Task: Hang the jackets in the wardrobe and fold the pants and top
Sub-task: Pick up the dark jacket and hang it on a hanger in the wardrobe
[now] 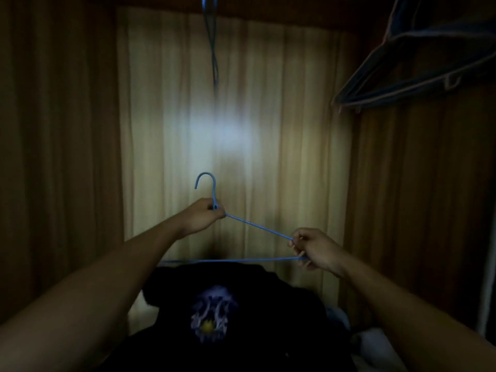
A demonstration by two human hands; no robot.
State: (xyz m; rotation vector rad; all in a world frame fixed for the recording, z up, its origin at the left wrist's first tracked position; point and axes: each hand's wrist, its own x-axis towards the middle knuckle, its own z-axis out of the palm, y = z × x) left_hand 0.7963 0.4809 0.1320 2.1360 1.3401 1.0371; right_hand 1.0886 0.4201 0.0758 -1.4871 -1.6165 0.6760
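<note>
One dark garment (241,288) with a pale print lies nearest, low in the middle, bunched rather than spread; in this gloom I cannot tell whether it is a jacket or the top. Some pale cloth (373,342) shows just right of it. Above the garment the hands are apart, and each is clamped on the blue hanger (259,227). The left hand (204,214) grips the neck under the hook, and the right hand (314,248) pinches the right corner, where the sloping arm meets the bottom bar. The hanger's left end is hidden behind the left forearm, so I cannot say if it sits inside the cloth.

My worry is that a crumpled garment threaded at one shoulder only would likely slide off when lifted, and the thin frame may twist under the pull. Farther back a second blue hanger (213,49) dangles before the wardrobe back panel (281,103), and a bunch of hangers (429,73) leans at the far right. The raised hook could tangle with either, or miss the rail, which is out of view
</note>
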